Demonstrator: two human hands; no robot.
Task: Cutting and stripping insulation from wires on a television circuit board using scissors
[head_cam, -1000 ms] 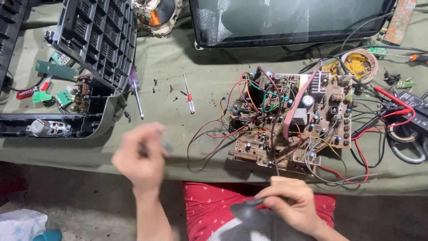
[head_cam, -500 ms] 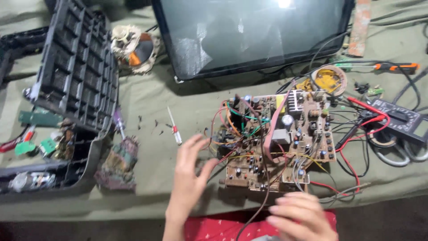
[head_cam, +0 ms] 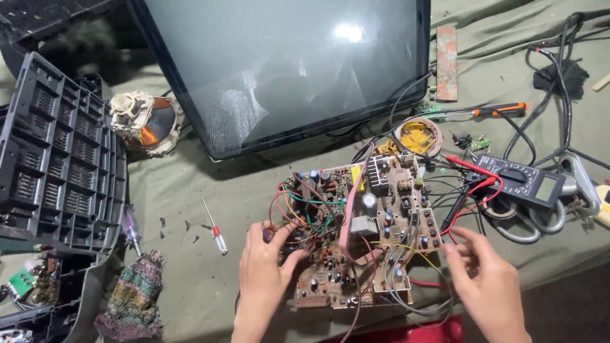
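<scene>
A brown circuit board (head_cam: 356, 228) crowded with parts and coloured wires lies on the green cloth in front of me. My left hand (head_cam: 264, 273) rests on the board's left edge, fingers spread over the wires there. At the board's right edge my right hand (head_cam: 486, 279) has its fingers apart and touches the loose wires. Neither hand holds anything. A small red-handled screwdriver (head_cam: 215, 228) lies just left of the board.
A large dark picture tube screen (head_cam: 286, 70) stands behind the board. A black plastic back cover (head_cam: 57, 165) sits at left, a multimeter (head_cam: 524, 181) with red and black leads at right, an orange-handled screwdriver (head_cam: 483, 111) beyond it, and a knitted cloth (head_cam: 133, 298) at lower left.
My left hand came from the lower left onto the board's left edge. My right hand rose from my lap to the board's right side. The view tilted up and moved closer.
</scene>
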